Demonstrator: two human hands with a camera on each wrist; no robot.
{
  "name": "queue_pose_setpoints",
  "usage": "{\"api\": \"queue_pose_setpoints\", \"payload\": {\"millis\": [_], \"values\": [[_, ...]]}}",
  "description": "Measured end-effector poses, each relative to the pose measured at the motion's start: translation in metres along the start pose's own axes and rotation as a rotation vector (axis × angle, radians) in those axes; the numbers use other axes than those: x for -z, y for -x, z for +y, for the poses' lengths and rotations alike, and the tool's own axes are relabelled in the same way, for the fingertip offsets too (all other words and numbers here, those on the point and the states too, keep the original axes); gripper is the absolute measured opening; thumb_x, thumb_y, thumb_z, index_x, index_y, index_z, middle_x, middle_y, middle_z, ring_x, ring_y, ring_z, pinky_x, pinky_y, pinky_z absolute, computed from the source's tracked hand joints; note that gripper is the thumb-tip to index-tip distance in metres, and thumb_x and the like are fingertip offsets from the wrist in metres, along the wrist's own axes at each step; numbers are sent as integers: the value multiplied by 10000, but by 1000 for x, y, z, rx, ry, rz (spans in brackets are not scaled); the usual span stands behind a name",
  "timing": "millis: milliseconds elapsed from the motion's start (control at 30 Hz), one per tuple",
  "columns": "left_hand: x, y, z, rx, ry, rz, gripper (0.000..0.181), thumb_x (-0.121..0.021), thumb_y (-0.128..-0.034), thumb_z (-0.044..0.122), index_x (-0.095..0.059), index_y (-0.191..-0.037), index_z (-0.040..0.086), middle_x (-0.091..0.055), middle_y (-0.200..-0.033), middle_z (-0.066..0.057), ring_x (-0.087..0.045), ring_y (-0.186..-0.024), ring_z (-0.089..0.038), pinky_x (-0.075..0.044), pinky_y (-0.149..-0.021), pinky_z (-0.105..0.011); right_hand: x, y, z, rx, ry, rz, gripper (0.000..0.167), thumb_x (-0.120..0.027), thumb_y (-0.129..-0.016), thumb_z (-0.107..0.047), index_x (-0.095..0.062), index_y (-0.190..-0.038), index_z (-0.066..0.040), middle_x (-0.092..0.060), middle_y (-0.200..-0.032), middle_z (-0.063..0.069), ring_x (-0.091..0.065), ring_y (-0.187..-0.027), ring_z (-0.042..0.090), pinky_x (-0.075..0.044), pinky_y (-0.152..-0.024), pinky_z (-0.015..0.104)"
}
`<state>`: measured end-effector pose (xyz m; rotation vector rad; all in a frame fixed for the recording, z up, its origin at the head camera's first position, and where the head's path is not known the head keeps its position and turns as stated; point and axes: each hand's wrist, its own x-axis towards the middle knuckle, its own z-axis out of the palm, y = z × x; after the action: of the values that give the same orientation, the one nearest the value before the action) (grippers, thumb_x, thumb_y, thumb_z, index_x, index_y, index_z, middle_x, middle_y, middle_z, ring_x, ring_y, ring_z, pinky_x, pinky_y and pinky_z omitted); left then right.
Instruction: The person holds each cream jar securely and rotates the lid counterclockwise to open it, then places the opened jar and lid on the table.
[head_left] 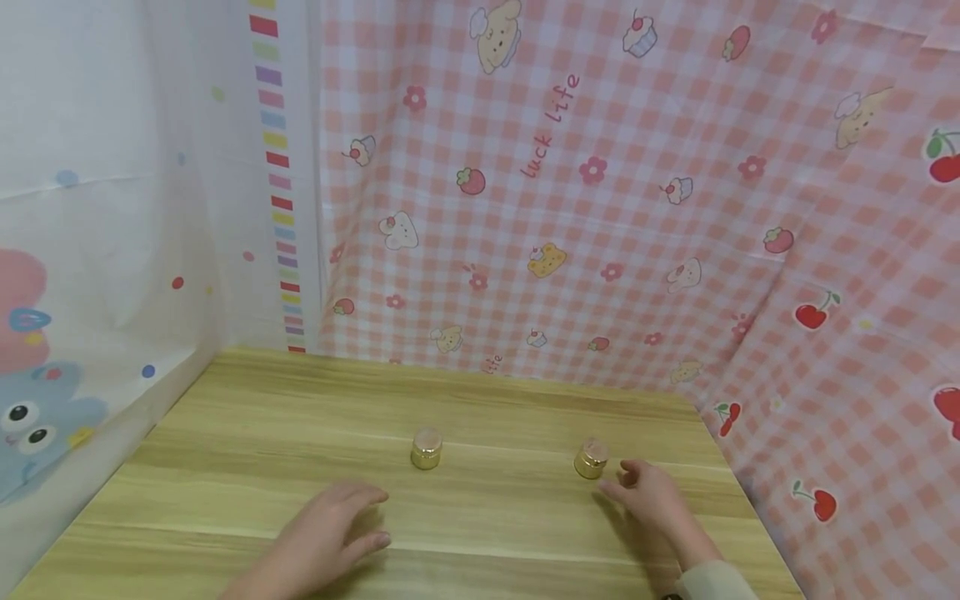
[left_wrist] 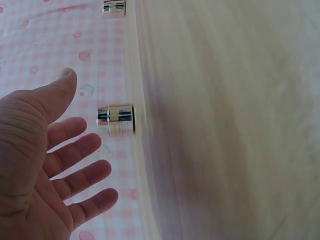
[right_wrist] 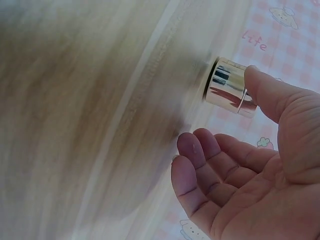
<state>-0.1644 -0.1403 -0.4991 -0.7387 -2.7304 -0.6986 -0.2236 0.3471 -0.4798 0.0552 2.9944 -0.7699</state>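
Two small shiny gold cylinders with pinkish flat tops stand upright on the wooden table. The left cylinder [head_left: 427,450] is beyond my left hand [head_left: 322,533], whose fingers are apart and slightly bent with nothing between them. In the left wrist view that cylinder [left_wrist: 117,120] shows a stepped, mirror-like side, clear of the fingertips. My right hand [head_left: 648,496] is just beside the right cylinder [head_left: 591,459], fingers loosely bent. In the right wrist view the thumb overlaps the edge of this cylinder [right_wrist: 230,85]; whether it touches cannot be told. The other fingers stand away from it.
The wooden tabletop [head_left: 480,521] ends at a pink checked cloth [head_left: 510,225] hanging behind. Another checked cloth with cherries [head_left: 862,400] hangs along the right side. A white cloth with cartoon figures [head_left: 112,233] hangs at the left.
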Motion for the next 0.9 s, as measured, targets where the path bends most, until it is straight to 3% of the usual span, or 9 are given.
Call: {"api": "queue_pose_setpoints", "payload": {"millis": [200,567,767,900], "values": [[-3,0,3,-28,-4,9,473,-838,-916,388,-729,-1283,110,-759,-1290,-56,-715,-1190,-282,-588,-1018,-527,-2,-6,-6,-18,-10,-16,787,-787,-958,-465,-564,-1431,123,-737,-1269,263,-708,-1180,428,-554,-1034,602],[-8,1,5,-15,33,-17,485,-808,-941,433,-717,-1313,135,-748,-1308,-20,-703,-1196,-254,-582,-1015,-527,-7,-15,-10,-48,-3,-19,887,-818,-910,-530,-545,-1456,114,-730,-1288,244,-693,-1204,424,-540,-1045,615],[-7,2,3,-4,63,-48,499,-780,-960,467,-709,-1326,135,-737,-1323,-18,-691,-1217,-265,-572,-1025,-544,-9,-20,-11,-59,-5,-20,853,-826,-910,-520,-568,-1436,101,-740,-1245,189,-705,-1152,365,-571,-991,581],[-6,2,4,-5,73,-60,505,-766,-966,488,-709,-1323,137,-738,-1321,-21,-693,-1211,-264,-575,-1018,-544,-11,-22,-12,-65,-27,-21,751,-843,-902,-495,-629,-1345,73,-732,-1172,151,-697,-1067,305,-590,-914,531]]}}
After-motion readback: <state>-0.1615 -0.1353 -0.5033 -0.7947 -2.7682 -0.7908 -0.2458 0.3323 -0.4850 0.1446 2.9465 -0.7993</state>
